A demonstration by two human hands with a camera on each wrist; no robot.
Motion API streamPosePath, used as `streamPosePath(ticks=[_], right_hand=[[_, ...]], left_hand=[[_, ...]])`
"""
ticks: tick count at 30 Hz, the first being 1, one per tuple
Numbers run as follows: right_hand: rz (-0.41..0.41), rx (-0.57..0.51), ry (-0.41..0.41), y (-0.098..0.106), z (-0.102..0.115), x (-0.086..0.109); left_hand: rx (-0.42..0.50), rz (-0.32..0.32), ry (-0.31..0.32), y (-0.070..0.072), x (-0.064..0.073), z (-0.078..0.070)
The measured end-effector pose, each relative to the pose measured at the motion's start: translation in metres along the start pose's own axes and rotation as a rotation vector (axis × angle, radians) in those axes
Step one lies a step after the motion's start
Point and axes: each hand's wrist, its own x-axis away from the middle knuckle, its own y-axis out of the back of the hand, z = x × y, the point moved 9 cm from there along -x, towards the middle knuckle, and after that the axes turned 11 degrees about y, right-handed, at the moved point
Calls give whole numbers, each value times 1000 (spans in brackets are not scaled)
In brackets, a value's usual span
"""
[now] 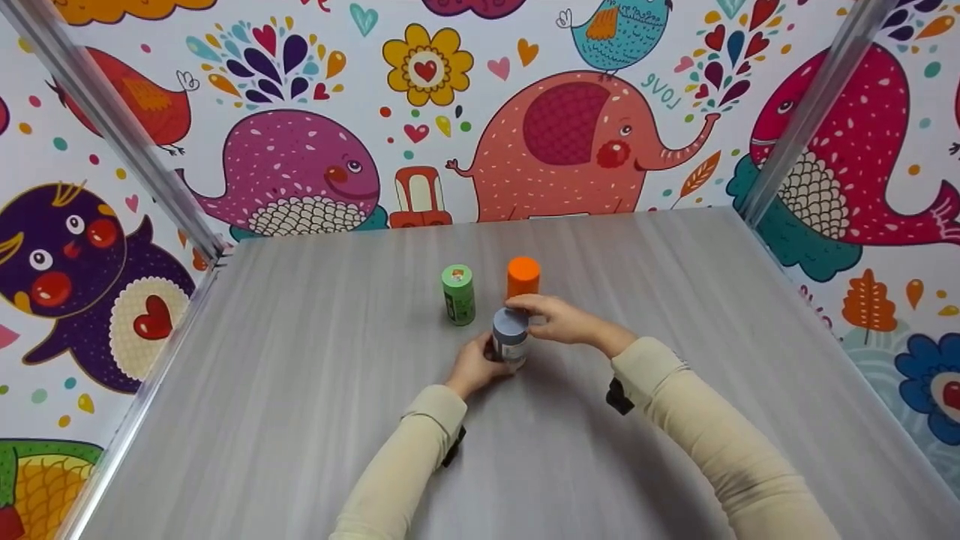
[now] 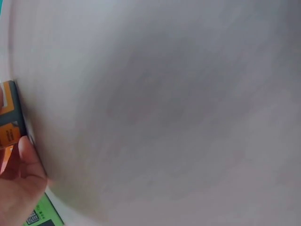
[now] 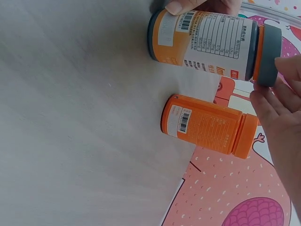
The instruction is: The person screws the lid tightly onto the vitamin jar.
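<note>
A grey-lidded bottle point(image 1: 511, 337) with a white and orange printed label stands upright on the table. My left hand point(image 1: 475, 365) grips it low down, with the thumb across the label near the base. At the top, my right hand point(image 1: 559, 319) holds the grey lid point(image 3: 269, 55) between thumb and fingers. An orange band shows just under that lid in the right wrist view. Close behind is an orange bottle point(image 3: 207, 123), and to the left of it a green canister point(image 1: 459, 295). In the left wrist view, only part of my left hand point(image 2: 23, 181) shows.
The grey wood-grain table point(image 1: 315, 360) runs back to a wall printed with cartoon animals point(image 1: 555, 150). Metal posts point(image 1: 135, 127) rise at its back corners. Both forearms reach in from the front edge.
</note>
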Motion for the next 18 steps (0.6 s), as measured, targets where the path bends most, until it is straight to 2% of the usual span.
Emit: streamPosePath(ticks=[6, 13, 18], right_hand=[[-23, 38, -10, 0, -3, -1], [-76, 153, -13, -1, -1, -2], [-135, 221, -63, 1, -3, -2]], left_hand=[[-20, 6, 14, 0, 1, 0], [-4, 17, 29, 0, 0, 1], [-12, 14, 31, 0, 0, 1]])
